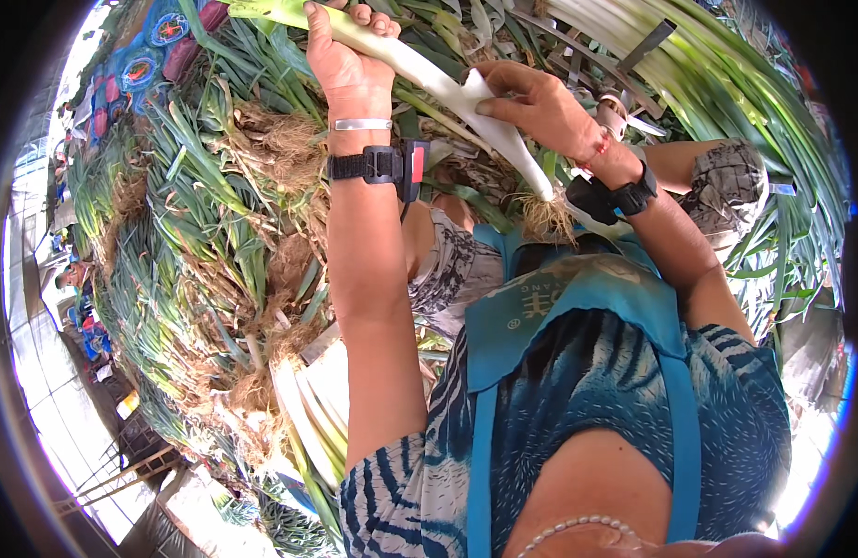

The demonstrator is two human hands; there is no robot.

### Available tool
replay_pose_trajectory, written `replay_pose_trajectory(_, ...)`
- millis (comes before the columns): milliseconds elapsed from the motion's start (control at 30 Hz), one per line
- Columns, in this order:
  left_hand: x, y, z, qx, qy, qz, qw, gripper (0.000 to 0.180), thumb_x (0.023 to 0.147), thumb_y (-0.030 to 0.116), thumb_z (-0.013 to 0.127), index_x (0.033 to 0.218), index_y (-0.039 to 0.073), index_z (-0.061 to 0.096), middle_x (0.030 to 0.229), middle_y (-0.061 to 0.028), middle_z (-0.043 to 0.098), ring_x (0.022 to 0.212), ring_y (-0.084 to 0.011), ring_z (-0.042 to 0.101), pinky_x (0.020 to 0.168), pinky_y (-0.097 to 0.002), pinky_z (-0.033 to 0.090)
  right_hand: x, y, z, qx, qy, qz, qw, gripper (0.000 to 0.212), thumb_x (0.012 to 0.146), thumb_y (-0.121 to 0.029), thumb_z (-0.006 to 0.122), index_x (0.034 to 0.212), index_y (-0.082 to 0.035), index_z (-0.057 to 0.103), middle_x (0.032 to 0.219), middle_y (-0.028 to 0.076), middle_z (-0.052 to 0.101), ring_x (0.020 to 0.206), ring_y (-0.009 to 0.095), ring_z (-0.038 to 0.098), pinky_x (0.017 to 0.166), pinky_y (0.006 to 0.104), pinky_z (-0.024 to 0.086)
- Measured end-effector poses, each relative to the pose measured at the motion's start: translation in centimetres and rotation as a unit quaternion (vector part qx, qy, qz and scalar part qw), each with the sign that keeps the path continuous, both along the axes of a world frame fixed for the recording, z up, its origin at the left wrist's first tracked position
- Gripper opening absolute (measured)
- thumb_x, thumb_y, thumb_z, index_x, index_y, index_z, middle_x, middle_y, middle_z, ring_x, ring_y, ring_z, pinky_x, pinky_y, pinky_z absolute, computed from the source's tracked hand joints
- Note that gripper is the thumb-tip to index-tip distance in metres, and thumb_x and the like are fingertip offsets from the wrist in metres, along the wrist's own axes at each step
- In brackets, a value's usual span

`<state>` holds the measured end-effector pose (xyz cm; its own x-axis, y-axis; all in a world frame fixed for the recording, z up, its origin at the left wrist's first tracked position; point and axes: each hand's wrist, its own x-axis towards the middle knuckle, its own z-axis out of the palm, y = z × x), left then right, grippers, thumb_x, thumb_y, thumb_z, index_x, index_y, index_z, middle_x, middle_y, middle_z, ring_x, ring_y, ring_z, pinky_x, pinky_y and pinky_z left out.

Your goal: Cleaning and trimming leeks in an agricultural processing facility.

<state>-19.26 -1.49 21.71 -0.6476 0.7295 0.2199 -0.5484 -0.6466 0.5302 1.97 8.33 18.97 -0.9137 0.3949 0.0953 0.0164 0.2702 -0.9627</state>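
Observation:
A long leek (425, 73) slants across the space in front of me, its green end at the upper left and its bushy roots (544, 218) hanging near my lap. My left hand (348, 63) is wrapped round the upper stalk, where green turns to white. Lower down, my right hand (543, 110) pinches a white outer leaf (475, 88) that stands away from the stalk. The leaf looks partly peeled; its lower part lies along the shank. Some of the right fingers are hidden behind the thumb and the leek.
A big heap of unpeeled leeks (182, 219) with dry, tangled roots fills the left side. Cleaned leeks (717, 84) lie stacked at the upper right, by a metal bar (647, 45). More white stalks (303, 409) rest beside my left upper arm. Blue netted sacks (140, 70) lie at the far left.

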Motion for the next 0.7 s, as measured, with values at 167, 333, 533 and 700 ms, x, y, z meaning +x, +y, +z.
replay_pose_trajectory(167,-3.0,0.2,-1.0,-0.106,-0.034,0.045,0.993,0.044,0.091,0.050,0.049,0.086,0.006,0.049,0.070,-0.0046,0.044,0.062,-0.0187,0.042,0.060,-0.0333,0.037,3.1,1.2,-0.5,-0.254,0.138,0.023,0.957,0.022,0.092,-0.022,0.060,0.106,-0.006,0.058,0.101,0.009,0.064,0.092,0.017,0.063,0.086,0.0336,0.051)
replay_pose_trajectory(333,-4.4,-0.5,-1.2,-0.076,-0.075,0.035,0.994,0.048,0.094,0.051,0.040,0.083,0.004,0.046,0.067,-0.0048,0.041,0.060,-0.0188,0.040,0.056,-0.0335,0.036,5.8,3.2,-1.6,-0.455,0.237,0.072,0.855,0.015,0.094,-0.021,0.056,0.095,-0.007,0.054,0.085,0.008,0.059,0.075,0.019,0.057,0.072,0.0378,0.050)
replay_pose_trajectory(533,-4.0,-1.0,-0.7,-0.082,-0.093,0.059,0.990,0.046,0.091,0.054,0.047,0.081,0.009,0.048,0.066,-0.0023,0.043,0.056,-0.0178,0.043,0.054,-0.0328,0.036,9.9,4.5,0.1,-0.451,0.246,0.081,0.854,0.013,0.093,-0.020,0.058,0.101,-0.010,0.059,0.076,0.001,0.048,0.062,0.010,0.042,0.059,0.0276,0.040)
replay_pose_trajectory(700,-4.7,-1.5,-0.4,-0.048,-0.136,0.054,0.988,0.050,0.093,0.055,0.040,0.077,0.009,0.048,0.063,-0.0028,0.043,0.053,-0.0179,0.042,0.052,-0.0321,0.035,13.9,6.4,0.4,-0.430,0.206,0.044,0.878,0.016,0.091,-0.022,0.062,0.096,-0.008,0.056,0.073,0.000,0.048,0.057,0.007,0.042,0.055,0.0241,0.038)
